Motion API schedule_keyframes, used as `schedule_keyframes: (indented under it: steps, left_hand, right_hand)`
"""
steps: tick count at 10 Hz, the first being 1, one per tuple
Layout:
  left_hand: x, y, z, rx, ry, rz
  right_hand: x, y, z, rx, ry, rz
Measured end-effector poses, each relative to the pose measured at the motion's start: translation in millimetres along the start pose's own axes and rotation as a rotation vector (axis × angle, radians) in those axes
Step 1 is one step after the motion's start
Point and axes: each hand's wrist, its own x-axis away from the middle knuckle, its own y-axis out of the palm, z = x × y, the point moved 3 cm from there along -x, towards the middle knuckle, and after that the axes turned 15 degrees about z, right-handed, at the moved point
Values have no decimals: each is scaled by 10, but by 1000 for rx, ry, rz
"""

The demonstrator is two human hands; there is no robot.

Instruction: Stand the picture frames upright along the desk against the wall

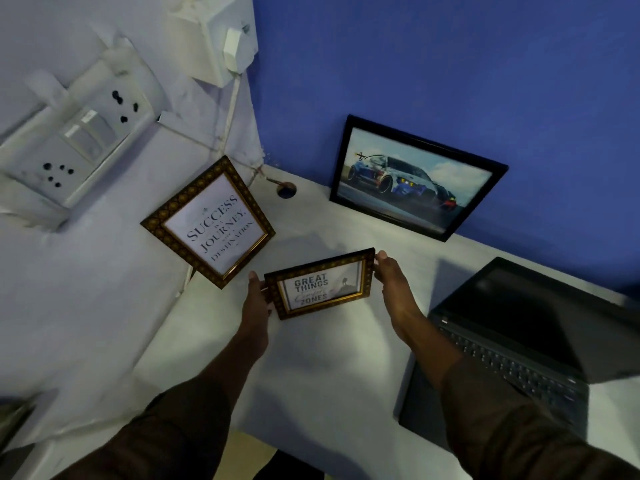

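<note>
A small gold-edged frame reading "GREAT THINGS" (320, 284) is held over the white desk (311, 368) between both hands. My left hand (257, 299) grips its left edge and my right hand (391, 275) grips its right edge. A larger ornate frame reading "SUCCESS IS A JOURNEY" (209, 223) leans upright against the white left wall. A black frame with a car picture (415, 178) leans against the blue back wall.
An open dark laptop (519, 341) sits on the desk at the right. A cable hole (286, 189) is in the desk's back corner. Switch and socket boards (79, 133) and a plugged adapter (232, 51) are on the left wall.
</note>
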Motion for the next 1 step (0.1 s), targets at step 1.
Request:
schedule_keyframes:
  steps: [1]
  left_hand:
    - [101, -151, -115, 2, -2, 22]
  right_hand:
    - [75, -97, 104, -6, -4, 14]
